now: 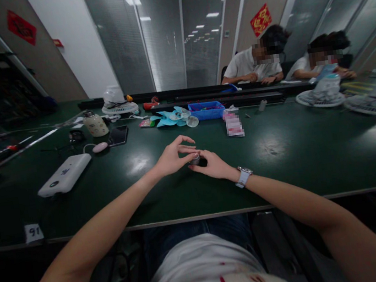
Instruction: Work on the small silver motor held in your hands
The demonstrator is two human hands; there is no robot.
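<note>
- Dark green table (281,165), glossy, with a paper tag marked 91 (34,232) at its near edge.
- Left: white flat device (64,175), pink mouse (100,147), dark phone (118,135).
- Far side: blue tray (206,110), pale blue fan blades (174,117).
- Middle: small grey part (195,159), seemingly resting on the top.

On the table (281,165), a small part (195,159) sits between left hand (171,158) and right hand (214,165), tray (206,110) behind.

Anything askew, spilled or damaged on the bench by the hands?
Nothing stands out. Left hand and right hand meet at a small silvery part on the green table; white box lies flat, blue tray sits level behind. No spill or damage visible.
</note>
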